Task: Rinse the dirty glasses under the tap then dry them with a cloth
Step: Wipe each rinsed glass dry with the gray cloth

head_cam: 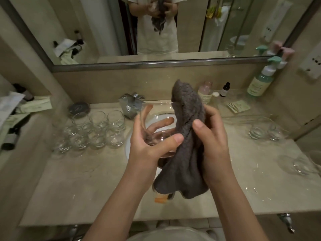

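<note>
Drying over the basin, the left hand (147,146) is curling its fingers around a clear glass (156,122) while the right hand (212,136) is clamping a grey cloth (185,136) against it; wet glass may be slipping and shattering below.

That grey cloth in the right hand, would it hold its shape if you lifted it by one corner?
Probably not. The grey cloth droops in folds below the right hand, so it looks floppy. Its thick knit suggests it grips wet glass rather than sliding.
</note>
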